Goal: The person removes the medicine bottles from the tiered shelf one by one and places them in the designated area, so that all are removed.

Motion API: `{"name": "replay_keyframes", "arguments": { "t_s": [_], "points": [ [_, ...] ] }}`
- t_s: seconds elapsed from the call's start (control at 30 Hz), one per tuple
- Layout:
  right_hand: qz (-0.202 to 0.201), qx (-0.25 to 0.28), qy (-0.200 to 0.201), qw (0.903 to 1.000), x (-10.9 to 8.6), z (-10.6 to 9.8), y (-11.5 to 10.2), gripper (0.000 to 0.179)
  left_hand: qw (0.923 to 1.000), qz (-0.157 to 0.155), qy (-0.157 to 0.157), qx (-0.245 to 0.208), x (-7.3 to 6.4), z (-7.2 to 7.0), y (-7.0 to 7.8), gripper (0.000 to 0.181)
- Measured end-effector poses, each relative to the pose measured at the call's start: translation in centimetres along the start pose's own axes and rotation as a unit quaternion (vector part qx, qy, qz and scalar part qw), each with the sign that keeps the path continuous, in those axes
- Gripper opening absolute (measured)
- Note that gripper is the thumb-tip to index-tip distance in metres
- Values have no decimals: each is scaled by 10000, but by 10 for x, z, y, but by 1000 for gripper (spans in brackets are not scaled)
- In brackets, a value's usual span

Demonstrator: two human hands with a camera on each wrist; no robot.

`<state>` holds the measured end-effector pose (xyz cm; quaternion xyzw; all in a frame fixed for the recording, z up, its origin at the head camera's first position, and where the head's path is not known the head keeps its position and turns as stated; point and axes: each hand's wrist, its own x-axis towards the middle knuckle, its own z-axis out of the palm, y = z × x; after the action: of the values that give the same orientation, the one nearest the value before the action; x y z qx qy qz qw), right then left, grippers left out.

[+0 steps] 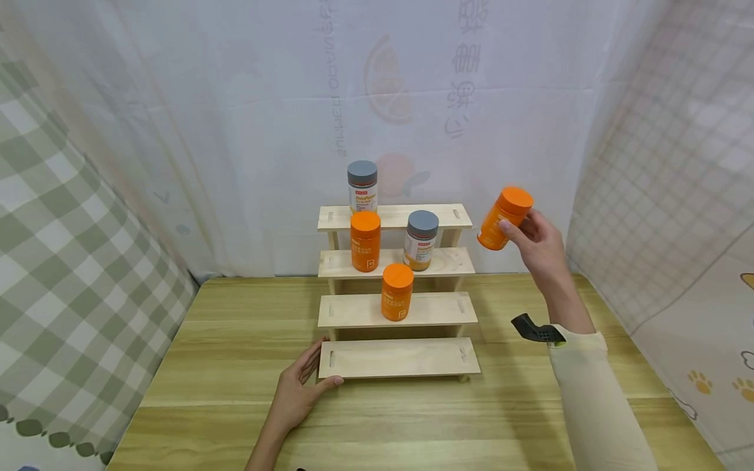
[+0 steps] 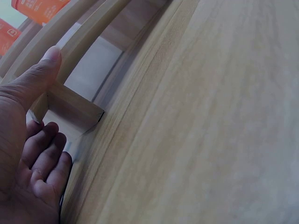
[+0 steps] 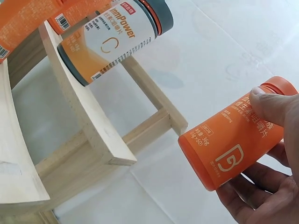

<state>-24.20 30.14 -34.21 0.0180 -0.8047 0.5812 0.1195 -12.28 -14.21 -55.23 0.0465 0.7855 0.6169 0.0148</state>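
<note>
Orange bottle is up in the air in the right hand, just off the right side of the wooden rack and apart from it. That hand is pinching it, thumb over the label side and the other fingers round the back, and the bottle's tipped with its cap end leaning toward the hand.

Left hand is way lower, down at the rack's near left corner: thumb on the front edge of the lowest step, other fingers bent around the left end, so it's basically gripping the corner. Left wrist view has those fingers right by a leg of the rack.

Next step up from the left hand, a bit to its right, stands a second orange bottle. One step above that there's a third orange bottle, plus a grey-lidded jar on the side nearer the right hand. Another grey-lidded jar sits on the top step, farthest from the left hand. All four are upright.

Pale sleeve on the right arm, black strap at that wrist. Table under both hands, white curtain beyond them.
</note>
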Motion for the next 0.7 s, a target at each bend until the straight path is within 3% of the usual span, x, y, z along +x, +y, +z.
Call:
{"name": "replay_keyframes", "arguments": {
  "t_s": [0.33,0.7],
  "points": [
    [14,181,-27,9998,-7,-7,26,64,10000,-29,9,8,-1,0,0,86],
    [276,-63,-12,9996,-13,-10,48,66,10000,-13,-34,-31,0,-1,-1,88]
  ]
}}
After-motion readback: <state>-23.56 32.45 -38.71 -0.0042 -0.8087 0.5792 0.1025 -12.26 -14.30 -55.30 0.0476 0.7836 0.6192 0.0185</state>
